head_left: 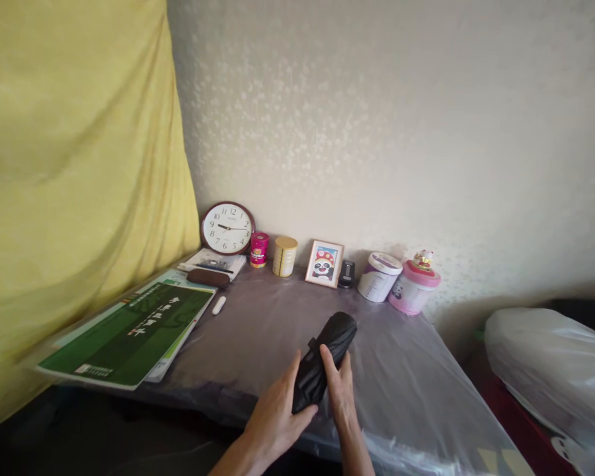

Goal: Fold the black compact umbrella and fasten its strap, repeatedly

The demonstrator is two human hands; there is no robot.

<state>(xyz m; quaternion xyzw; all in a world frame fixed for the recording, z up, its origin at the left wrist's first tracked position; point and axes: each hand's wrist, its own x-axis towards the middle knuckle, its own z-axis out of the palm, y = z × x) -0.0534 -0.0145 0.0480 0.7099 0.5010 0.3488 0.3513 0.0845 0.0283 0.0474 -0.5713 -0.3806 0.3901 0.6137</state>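
A folded black umbrella is held between my two hands over the near part of the table, tilted with its far end up to the right. My left hand grips its lower left side, thumb near the bottom end. On the right side, my right hand wraps round the middle, its thumb lying on top near the strap. Some fingers of both hands are hidden behind the umbrella.
Green books, a brown case and a small white object lie on the left. Along the wall stand a clock, a pink can, a yellow can, a panda picture frame and two tubs.
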